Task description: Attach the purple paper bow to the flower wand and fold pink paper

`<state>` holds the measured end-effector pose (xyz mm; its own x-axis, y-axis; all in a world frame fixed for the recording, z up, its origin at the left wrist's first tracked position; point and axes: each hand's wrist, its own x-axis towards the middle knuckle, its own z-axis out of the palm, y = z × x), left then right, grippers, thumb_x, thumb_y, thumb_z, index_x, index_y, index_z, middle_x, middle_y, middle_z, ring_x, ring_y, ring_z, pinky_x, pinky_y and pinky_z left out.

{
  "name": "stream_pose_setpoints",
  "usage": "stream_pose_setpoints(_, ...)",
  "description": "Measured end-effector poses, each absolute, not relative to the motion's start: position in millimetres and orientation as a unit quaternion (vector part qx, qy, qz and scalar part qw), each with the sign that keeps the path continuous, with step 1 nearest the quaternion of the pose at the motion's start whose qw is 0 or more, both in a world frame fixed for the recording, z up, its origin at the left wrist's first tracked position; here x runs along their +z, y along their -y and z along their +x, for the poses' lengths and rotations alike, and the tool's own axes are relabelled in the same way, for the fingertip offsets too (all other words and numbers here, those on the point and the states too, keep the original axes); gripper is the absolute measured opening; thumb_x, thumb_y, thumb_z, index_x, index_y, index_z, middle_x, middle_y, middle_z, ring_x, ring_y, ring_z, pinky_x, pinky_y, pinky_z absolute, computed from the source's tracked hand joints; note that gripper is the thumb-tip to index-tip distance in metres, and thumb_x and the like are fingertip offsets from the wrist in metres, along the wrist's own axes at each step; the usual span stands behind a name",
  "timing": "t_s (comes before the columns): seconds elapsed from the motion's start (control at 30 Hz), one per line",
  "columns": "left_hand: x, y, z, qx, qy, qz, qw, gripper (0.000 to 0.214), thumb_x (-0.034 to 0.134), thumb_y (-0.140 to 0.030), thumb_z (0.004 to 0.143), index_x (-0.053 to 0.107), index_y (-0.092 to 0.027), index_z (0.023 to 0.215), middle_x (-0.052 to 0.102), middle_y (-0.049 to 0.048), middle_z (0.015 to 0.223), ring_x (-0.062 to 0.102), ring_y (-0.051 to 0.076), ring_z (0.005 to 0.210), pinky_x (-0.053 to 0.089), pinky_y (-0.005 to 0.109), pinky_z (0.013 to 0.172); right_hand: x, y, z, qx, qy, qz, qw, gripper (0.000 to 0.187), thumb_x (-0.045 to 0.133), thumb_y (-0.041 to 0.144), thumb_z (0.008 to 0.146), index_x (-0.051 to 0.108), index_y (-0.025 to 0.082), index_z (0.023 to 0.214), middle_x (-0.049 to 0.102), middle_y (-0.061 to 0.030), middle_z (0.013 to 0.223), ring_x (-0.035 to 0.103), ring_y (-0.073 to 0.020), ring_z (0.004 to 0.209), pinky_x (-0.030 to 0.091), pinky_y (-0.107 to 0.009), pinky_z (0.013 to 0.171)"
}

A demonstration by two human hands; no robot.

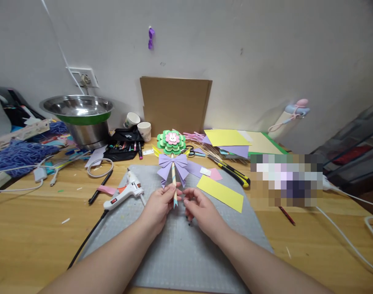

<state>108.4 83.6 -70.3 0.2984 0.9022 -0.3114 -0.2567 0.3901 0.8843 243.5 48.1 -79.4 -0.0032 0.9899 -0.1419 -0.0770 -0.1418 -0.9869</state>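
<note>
My left hand is closed around the lower stick of a paper wand, which stands slightly tilted above the mat. The stick is cream with blue and yellow stripes. A layered green paper flower with a pink face centre tops it. A pleated purple paper bow and yellow pointed pieces sit below the flower. My right hand is just right of the stick's lower end, its fingers loosely curled and apart, with nothing visible held. Small dark spots show below its fingers; I cannot tell what they are.
On the grey cutting mat lie a white glue gun and a yellow paper strip. Behind are a yellow-black utility knife, scissors, paper cups and a steel bowl. Cables cross both sides; one area at right is blurred.
</note>
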Motion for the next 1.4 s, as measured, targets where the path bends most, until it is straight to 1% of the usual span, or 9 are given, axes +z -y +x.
stream_pose_setpoints(0.17, -68, -83, 108, 0.422, -0.439, 0.347, 0.713, 0.030, 0.057, -0.030, 0.090, 0.057, -0.016, 0.117, 0.061, 0.0089, 0.116, 0.063, 0.022, 0.095, 0.055, 0.042, 0.078, -81, -47, 241, 0.543, 0.459, -0.519, 0.474, 0.022, 0.055, 0.020, 0.074, 0.056, 0.019, 0.096, 0.054, 0.0019, 0.078, 0.049, -0.0102, 0.052, 0.041, -0.023, 0.045)
stream_pose_setpoints(0.33, -63, -84, 106, 0.437, -0.431, 0.311, 0.726, 0.019, 0.060, -0.022, 0.088, 0.065, -0.010, 0.102, 0.065, 0.0013, 0.073, 0.060, 0.010, 0.062, 0.051, 0.023, 0.064, -83, -43, 241, 0.535, 0.467, -0.525, 0.469, 0.027, 0.056, 0.017, 0.075, 0.061, 0.019, 0.101, 0.056, 0.0000, 0.079, 0.049, -0.0118, 0.057, 0.042, -0.024, 0.049)
stream_pose_setpoints(0.4, -61, -85, 106, 0.439, -0.426, 0.296, 0.734, 0.020, 0.065, -0.021, 0.084, 0.068, -0.009, 0.099, 0.065, 0.0008, 0.065, 0.059, 0.008, 0.058, 0.050, 0.020, 0.063, -82, -42, 241, 0.534, 0.469, -0.523, 0.470, 0.029, 0.056, 0.017, 0.076, 0.062, 0.019, 0.104, 0.056, -0.0005, 0.081, 0.048, -0.0115, 0.058, 0.042, -0.025, 0.051)
stream_pose_setpoints(0.6, -57, -85, 106, 0.444, -0.418, 0.278, 0.743, 0.022, 0.075, -0.022, 0.074, 0.072, -0.009, 0.092, 0.070, 0.0024, 0.066, 0.060, 0.009, 0.059, 0.050, 0.018, 0.064, -84, -44, 244, 0.555, 0.451, -0.510, 0.478, 0.033, 0.055, 0.028, 0.082, 0.061, 0.017, 0.112, 0.059, -0.0038, 0.086, 0.053, -0.0127, 0.059, 0.045, -0.027, 0.051)
stream_pose_setpoints(0.73, -57, -81, 108, 0.439, -0.400, 0.281, 0.754, 0.026, 0.077, -0.025, 0.071, 0.072, -0.011, 0.092, 0.069, 0.0023, 0.064, 0.062, 0.014, 0.061, 0.051, 0.025, 0.062, -83, -46, 246, 0.573, 0.433, -0.490, 0.493, 0.037, 0.061, 0.038, 0.080, 0.065, 0.018, 0.112, 0.063, -0.0046, 0.090, 0.053, -0.0119, 0.058, 0.046, -0.028, 0.053)
stream_pose_setpoints(0.97, -58, -64, 114, 0.409, -0.370, 0.306, 0.776, 0.028, 0.075, -0.029, 0.075, 0.069, -0.011, 0.096, 0.070, 0.0028, 0.069, 0.063, 0.014, 0.060, 0.052, 0.029, 0.065, -71, -43, 250, 0.646, 0.369, -0.422, 0.519, 0.033, 0.068, 0.048, 0.076, 0.066, 0.015, 0.072, 0.058, -0.0012, 0.067, 0.053, -0.0131, 0.061, 0.045, -0.026, 0.059)
stream_pose_setpoints(1.13, -62, -61, 114, 0.387, -0.369, 0.354, 0.768, 0.023, 0.058, -0.028, 0.090, 0.061, -0.014, 0.108, 0.066, 0.0061, 0.102, 0.065, 0.017, 0.082, 0.055, 0.036, 0.073, -61, -39, 251, 0.676, 0.311, -0.374, 0.554, 0.032, 0.073, 0.038, 0.073, 0.064, 0.023, 0.101, 0.062, -0.0010, 0.089, 0.057, -0.0123, 0.071, 0.049, -0.025, 0.069)
stream_pose_setpoints(1.23, -62, -62, 114, 0.378, -0.372, 0.370, 0.762, 0.026, 0.057, -0.029, 0.090, 0.059, -0.015, 0.112, 0.063, 0.0079, 0.111, 0.064, 0.020, 0.091, 0.055, 0.040, 0.077, -60, -38, 251, 0.687, 0.301, -0.357, 0.557, 0.032, 0.077, 0.030, 0.071, 0.065, 0.024, 0.100, 0.063, -0.0017, 0.097, 0.057, -0.0128, 0.077, 0.049, -0.024, 0.072)
stream_pose_setpoints(1.4, -59, -59, 118, 0.375, -0.361, 0.366, 0.771, 0.030, 0.069, -0.031, 0.081, 0.067, -0.012, 0.105, 0.071, 0.0059, 0.086, 0.064, 0.015, 0.075, 0.049, 0.028, 0.072, -63, -40, 252, 0.697, 0.298, -0.349, 0.550, 0.026, 0.078, 0.030, 0.069, 0.066, 0.020, 0.090, 0.063, -0.0007, 0.084, 0.056, -0.0122, 0.068, 0.048, -0.024, 0.064)
